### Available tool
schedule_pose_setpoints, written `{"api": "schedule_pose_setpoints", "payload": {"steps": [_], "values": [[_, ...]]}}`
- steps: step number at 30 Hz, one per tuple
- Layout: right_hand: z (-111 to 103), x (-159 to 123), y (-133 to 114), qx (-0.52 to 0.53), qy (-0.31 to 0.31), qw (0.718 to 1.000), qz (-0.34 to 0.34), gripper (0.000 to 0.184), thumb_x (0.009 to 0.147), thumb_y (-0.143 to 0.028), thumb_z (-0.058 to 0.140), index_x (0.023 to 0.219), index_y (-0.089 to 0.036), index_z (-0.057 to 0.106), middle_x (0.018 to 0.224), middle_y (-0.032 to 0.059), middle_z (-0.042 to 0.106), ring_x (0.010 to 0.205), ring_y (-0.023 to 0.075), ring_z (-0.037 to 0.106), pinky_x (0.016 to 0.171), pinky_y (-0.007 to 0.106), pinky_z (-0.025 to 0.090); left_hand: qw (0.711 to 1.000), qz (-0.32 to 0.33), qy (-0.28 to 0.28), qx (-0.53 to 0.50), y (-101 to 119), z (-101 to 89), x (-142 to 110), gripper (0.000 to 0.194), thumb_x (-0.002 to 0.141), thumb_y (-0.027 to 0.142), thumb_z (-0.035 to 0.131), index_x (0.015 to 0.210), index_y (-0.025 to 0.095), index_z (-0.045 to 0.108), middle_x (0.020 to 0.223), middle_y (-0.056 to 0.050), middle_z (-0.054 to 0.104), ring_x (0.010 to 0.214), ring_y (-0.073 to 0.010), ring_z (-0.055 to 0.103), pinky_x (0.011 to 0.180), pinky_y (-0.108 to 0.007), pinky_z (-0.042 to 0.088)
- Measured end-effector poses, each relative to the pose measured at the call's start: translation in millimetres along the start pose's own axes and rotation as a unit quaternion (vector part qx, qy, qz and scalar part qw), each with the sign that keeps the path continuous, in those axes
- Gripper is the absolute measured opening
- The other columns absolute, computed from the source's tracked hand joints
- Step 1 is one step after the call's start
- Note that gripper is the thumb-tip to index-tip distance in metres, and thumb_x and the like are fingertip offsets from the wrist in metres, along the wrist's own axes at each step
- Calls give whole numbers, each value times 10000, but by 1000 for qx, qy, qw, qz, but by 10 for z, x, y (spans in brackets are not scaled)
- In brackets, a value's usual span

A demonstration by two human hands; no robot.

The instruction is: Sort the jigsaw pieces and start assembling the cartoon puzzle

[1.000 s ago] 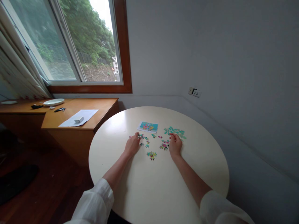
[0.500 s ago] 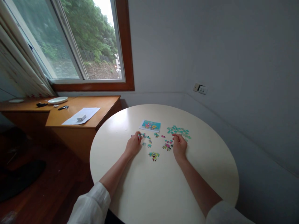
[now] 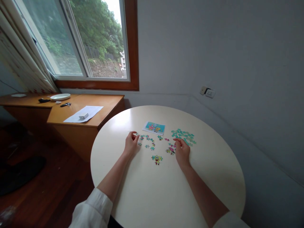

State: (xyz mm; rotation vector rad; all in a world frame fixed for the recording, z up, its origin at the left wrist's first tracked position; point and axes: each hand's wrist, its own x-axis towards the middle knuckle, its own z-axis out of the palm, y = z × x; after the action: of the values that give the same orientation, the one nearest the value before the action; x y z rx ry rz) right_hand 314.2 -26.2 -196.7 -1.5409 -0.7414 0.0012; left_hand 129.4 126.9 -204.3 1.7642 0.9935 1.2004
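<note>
My left hand hovers at the left end of the loose jigsaw pieces, thumb and forefinger apart. A small teal piece lies by its fingertips. My right hand rests beside a pink-and-yellow cluster of pieces, its fingers curled together; whatever is in them is hidden. Nearer to me lies a small joined section showing a yellow cartoon face with teal edges. Behind the right hand spreads a group of teal pieces. A picture card with cartoon figures lies beyond the loose pieces.
Everything lies on a round cream table. To the left stands a wooden desk with a white plate, a paper sheet and a small white box. A wall with a socket rises behind the table.
My left hand has shifted left, away from the loose pieces, and its fingers have parted. The right hand stays by the pink-and-yellow cluster. The view has tilted slightly.
</note>
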Motion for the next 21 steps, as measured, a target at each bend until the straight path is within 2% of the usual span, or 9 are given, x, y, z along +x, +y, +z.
{"api": "schedule_pose_setpoints", "payload": {"steps": [8,15,18,21], "values": [[4,-31,-42,-9,-24,1000,-9,261,706,-314,411,733,-167,625,694,17,606,601,147,489,584,266,390,999,-5,5,-37,-71,-36,31,240,749,322,549,921,154,530,561,54,468,582,-122,542,557,-230,405],[25,-64,-65,-15,-57,998,-2,257,713,-328,425,739,-175,631,714,26,634,603,150,518,580,269,411,999,8,-21,-32,-36,-57,-11,187,753,261,556,907,154,562,567,52,480,541,-98,478,533,-218,374],[36,-64,-44,-4,-72,997,-5,263,708,-334,431,734,-168,634,745,38,649,638,162,544,625,290,429,999,18,-36,-5,-3,-77,-42,181,769,254,545,920,157,562,589,46,487,545,-96,468,540,-220,375],[40,-61,-22,2,-75,997,2,259,707,-329,438,735,-166,638,760,41,657,643,162,552,631,294,435,996,34,-57,62,32,-100,-85,190,765,227,557,940,156,570,699,6,556,600,-106,495,584,-235,408]]}}
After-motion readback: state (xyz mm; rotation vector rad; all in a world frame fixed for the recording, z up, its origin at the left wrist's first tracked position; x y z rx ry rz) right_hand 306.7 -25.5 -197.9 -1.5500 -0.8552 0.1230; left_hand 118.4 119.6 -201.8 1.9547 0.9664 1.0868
